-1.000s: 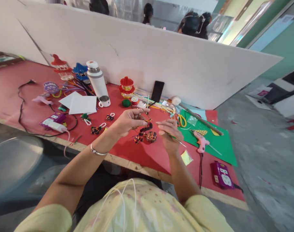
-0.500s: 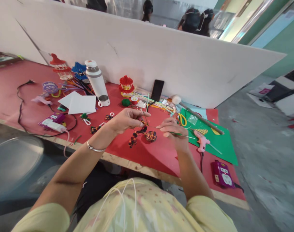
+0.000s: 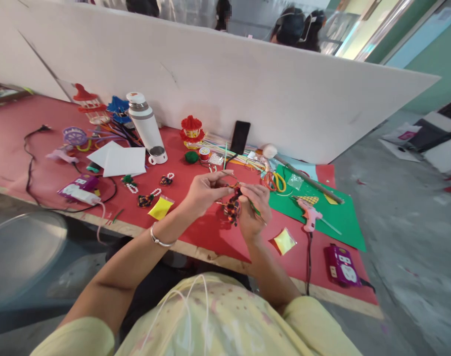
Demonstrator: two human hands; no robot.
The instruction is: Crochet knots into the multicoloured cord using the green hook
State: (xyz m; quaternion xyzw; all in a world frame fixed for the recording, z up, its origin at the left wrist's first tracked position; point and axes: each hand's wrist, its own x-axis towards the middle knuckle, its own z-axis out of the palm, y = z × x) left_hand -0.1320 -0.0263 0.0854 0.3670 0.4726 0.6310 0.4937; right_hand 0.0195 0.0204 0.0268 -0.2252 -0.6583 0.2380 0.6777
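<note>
My left hand (image 3: 206, 190) and my right hand (image 3: 254, 210) meet above the red table (image 3: 218, 232), both pinched on a beaded craft piece (image 3: 233, 207) of black, red and orange coils. The left fingers grip its top end. The right hand closes round its side and also holds a thin green stick (image 3: 255, 210). The piece hangs a little above the table. A silver bangle (image 3: 159, 240) circles my left wrist.
A white flask (image 3: 146, 123), white paper sheets (image 3: 117, 160), small beaded pieces (image 3: 147, 199), yellow packets (image 3: 159, 207), a black phone (image 3: 240, 138), scissors (image 3: 275, 180), a pink glue gun (image 3: 309, 215) on green paper (image 3: 333, 217), and purple power strips (image 3: 340, 267) lie around. A white partition (image 3: 229, 94) backs the table.
My right hand has come in leftward to meet the left hand, and the beaded piece has been lifted off the table and gathered between both hands.
</note>
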